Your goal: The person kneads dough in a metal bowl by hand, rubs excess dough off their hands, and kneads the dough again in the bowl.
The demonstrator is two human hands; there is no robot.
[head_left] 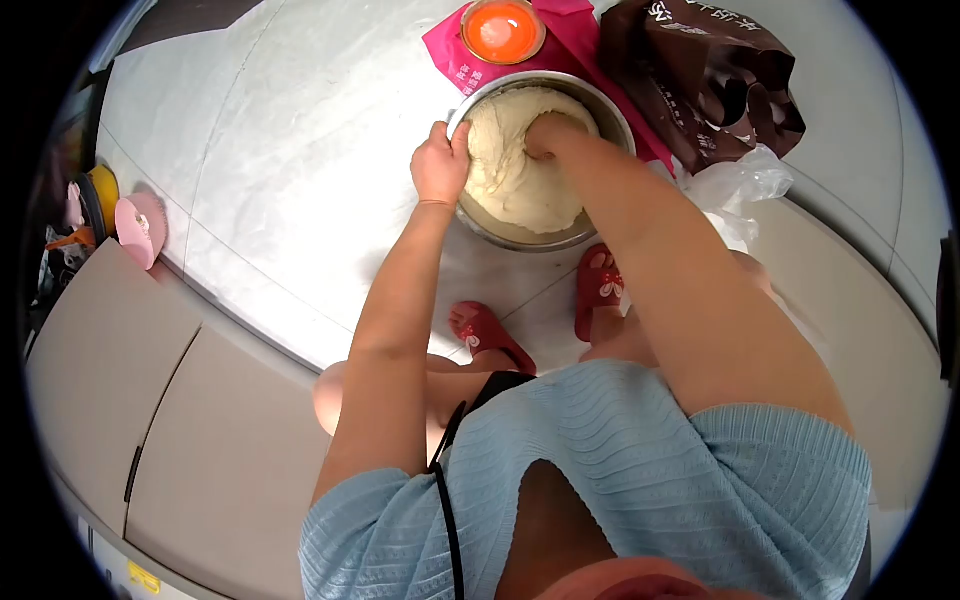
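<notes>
A large lump of pale dough (510,190) fills much of a round metal bowl (535,243) on the floor in front of me. My left hand (441,163) grips the bowl's left rim, with the thumb at the edge and the fingers curled on the outside. Deep in the dough, my right hand (543,135) is pressed down up to about the wrist, so its fingers are hidden. The dough bulges and folds around that wrist.
Behind the bowl, an orange bowl (500,32) rests on a pink bag (570,30). To the right lie a dark brown bag (690,80) and a clear plastic bag (740,185). Red slippers (490,335) are near the bowl. Cabinets (215,440) stand left, beside a pink container (141,230).
</notes>
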